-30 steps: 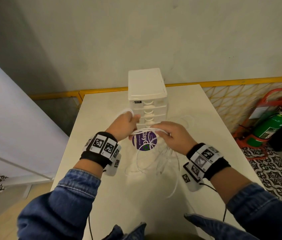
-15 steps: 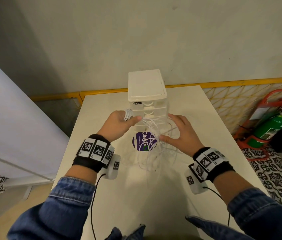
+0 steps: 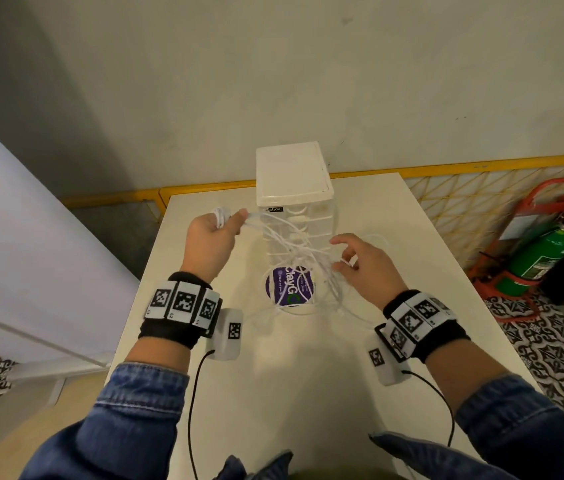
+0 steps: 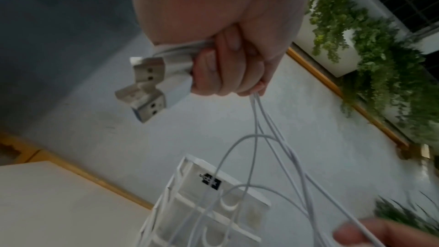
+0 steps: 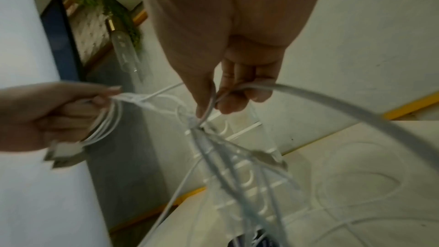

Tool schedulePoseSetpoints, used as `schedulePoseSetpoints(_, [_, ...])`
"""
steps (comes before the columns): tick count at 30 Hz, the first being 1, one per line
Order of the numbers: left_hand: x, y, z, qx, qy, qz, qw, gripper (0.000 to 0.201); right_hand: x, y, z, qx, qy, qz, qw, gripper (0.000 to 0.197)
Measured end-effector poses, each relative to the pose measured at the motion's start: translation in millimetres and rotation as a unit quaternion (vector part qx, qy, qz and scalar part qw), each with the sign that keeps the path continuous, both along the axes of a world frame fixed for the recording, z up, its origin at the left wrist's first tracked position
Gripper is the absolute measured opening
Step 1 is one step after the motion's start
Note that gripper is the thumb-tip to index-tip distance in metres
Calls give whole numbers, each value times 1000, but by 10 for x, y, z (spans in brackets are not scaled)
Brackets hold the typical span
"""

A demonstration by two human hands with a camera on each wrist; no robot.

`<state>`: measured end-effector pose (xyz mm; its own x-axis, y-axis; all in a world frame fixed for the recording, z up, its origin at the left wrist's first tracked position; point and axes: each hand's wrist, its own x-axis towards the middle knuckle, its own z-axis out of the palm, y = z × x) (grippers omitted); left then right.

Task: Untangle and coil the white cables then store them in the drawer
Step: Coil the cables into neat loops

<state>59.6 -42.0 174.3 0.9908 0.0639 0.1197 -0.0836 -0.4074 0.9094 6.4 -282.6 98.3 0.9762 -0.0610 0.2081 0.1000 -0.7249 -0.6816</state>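
Several tangled white cables (image 3: 294, 244) hang above the table in front of a white drawer tower (image 3: 294, 181), whose drawers are all closed. My left hand (image 3: 218, 226) is raised to the tower's left and grips a bundle of cable ends. In the left wrist view two USB plugs (image 4: 147, 85) stick out of its fist (image 4: 225, 67). My right hand (image 3: 353, 258) is lower, to the right of the tower's base. Its thumb and fingers pinch a strand (image 5: 213, 100) just above the knot (image 5: 197, 125). Loose loops trail onto the table (image 3: 273, 375).
A round purple sticker (image 3: 289, 287) lies on the table under the cables. A yellow railing (image 3: 481, 164) runs behind the table. A green fire extinguisher (image 3: 543, 258) in a red stand sits on the floor at the right, and the table's left edge drops to the floor.
My left hand has lifted up and to the left with its cable ends, stretching the strands. My right hand has moved apart to the right and pinches a strand.
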Motion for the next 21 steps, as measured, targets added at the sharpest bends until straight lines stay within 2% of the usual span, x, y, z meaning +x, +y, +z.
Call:
schedulePoseSetpoints(3, [45,127,-39,-15,-3,44,999,38,35,-170,-20,-14,-8,-18,1000,15])
schedulePoseSetpoints(6, [83,196,-84,-11,-10,72,997,38,49,-273,-70,-32,-28,-57,997,14])
schedulePoseSetpoints(10, [126,287,-115,-49,-30,113,992,34,22,-391,-107,-53,-112,-137,983,15])
schedulePoseSetpoints(12, [145,308,-109,-59,-41,122,990,32,7,-413,-73,-56,-114,-179,976,16])
schedulePoseSetpoints(14, [156,300,-100,-57,-51,124,989,31,19,-424,-52,-30,-82,-205,975,17])
schedulePoseSetpoints(17, [159,254,-69,-59,-24,101,993,34,28,-395,-95,9,38,-142,989,16])
schedulePoseSetpoints(18, [150,222,-59,-46,-8,85,995,35,23,-376,-120,-9,104,-106,989,23])
schedulePoseSetpoints(19, [131,180,-50,-27,2,66,997,35,15,-358,-144,-26,165,-69,984,39])
schedulePoseSetpoints(20, [104,125,-42,-6,4,46,999,34,9,-321,-140,-30,196,-41,979,56])
schedulePoseSetpoints(21, [69,63,-35,12,0,26,1000,35,5,-265,-104,-15,182,-24,983,68])
